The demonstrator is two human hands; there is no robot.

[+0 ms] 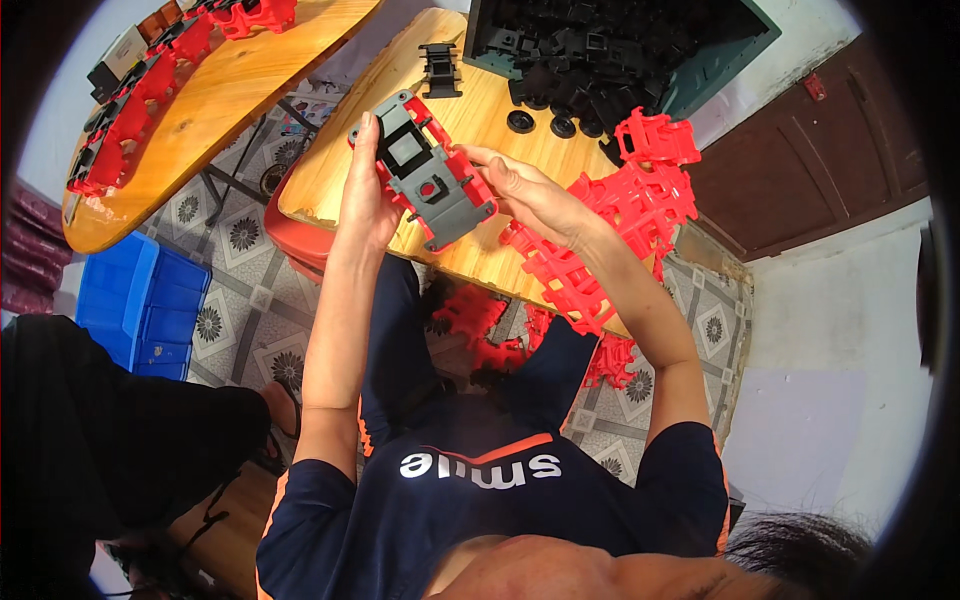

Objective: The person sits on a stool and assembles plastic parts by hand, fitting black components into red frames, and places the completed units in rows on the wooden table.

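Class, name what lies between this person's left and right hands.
A grey-and-red part lies between the left hand and the right hand, as the head view shows.

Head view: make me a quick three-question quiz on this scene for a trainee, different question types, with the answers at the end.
1. Where is the blue bin? A) on the tabletop B) on the patterned floor, to the person's left C) beneath the right hand
2. True or false: the left hand holds the grey-and-red plastic assembly.
3. Fill in: the dark green crate holds a heap of ____ parts (a colour).

Key: 1. B; 2. True; 3. black
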